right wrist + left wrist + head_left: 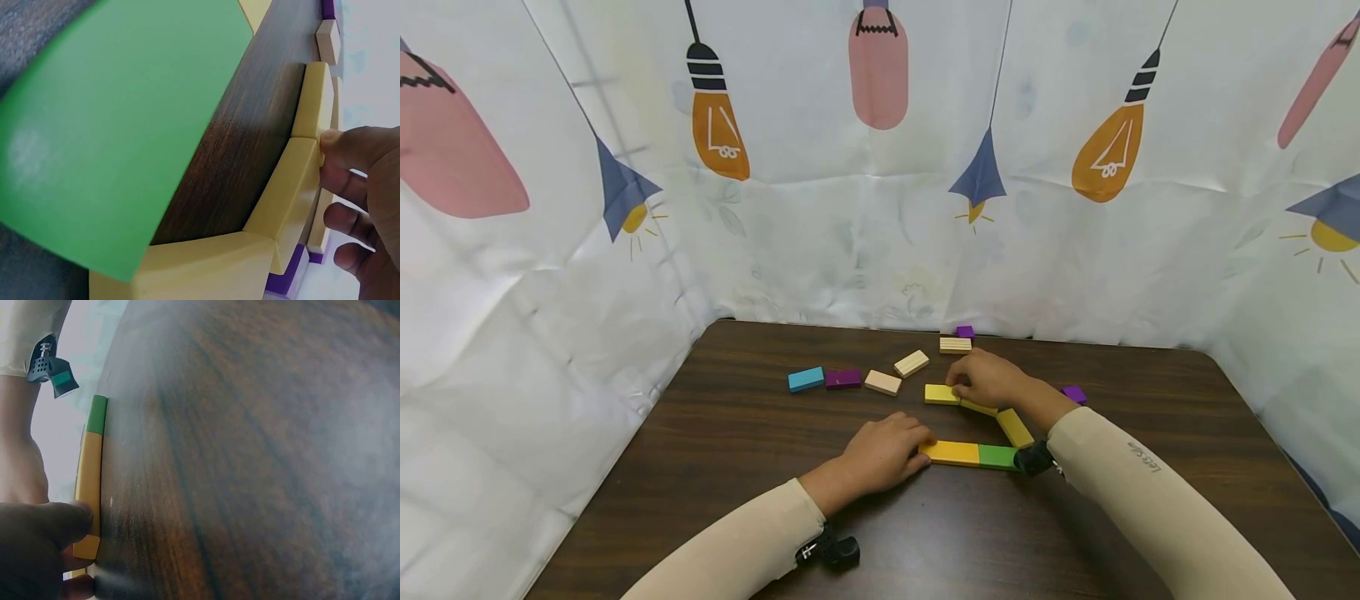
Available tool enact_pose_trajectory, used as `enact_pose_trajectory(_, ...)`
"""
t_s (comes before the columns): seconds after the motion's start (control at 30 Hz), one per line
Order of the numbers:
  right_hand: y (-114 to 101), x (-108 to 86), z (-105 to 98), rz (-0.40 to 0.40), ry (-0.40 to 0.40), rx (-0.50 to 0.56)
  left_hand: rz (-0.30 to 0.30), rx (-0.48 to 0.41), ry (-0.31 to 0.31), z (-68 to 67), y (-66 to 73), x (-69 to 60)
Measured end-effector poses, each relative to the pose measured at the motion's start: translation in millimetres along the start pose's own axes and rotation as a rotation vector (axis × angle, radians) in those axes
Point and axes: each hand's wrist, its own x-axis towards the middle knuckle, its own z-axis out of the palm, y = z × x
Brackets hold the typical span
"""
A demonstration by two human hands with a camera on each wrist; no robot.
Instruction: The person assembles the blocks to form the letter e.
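My left hand (883,454) pinches the left end of an orange-yellow block (955,453), its thumb (75,519) lying along the near face. End to end with that block is a green block (997,457), large and close in the right wrist view. My right hand (988,379) is at the far side, thumb and curled fingers at the right end of a yellow block (942,394). Beside it a second yellow block (284,187) meets it at a slight angle. A third yellow block (1015,428) slants down towards the green one, partly hidden behind the right wrist camera.
Farther back lie a blue block (806,380), a dark purple block (843,379) and several pale wooden blocks (882,382). One small purple block (965,332) sits at the table's back edge, another (1074,394) beyond the right forearm. A printed curtain (820,267) surrounds the brown table (715,467).
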Motion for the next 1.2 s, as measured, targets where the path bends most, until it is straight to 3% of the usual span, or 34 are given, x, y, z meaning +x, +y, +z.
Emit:
enact_pose_trajectory(0.27, 1, -1.6, -1, 0.006, 0.004, 0.003, 0.015, 0.003, 0.017, 1.1, -0.4, -0.4)
enact_pose_trajectory(0.53, 1, -12.9, -8, 0.017, 0.065, 0.002, 0.007, -0.004, 0.004, 0.4, -0.2, 1.0)
enact_pose_trajectory(0.87, -11, -60.1, -13, -0.017, 0.116, 0.030, 0.002, -0.002, 0.002, 0.6, -0.2, 1.7)
enact_pose_trajectory(1.2, -22, -97.6, 8, -0.145, 0.203, -0.064, 0.011, 0.005, 0.014, 1.9, -0.7, 0.8)
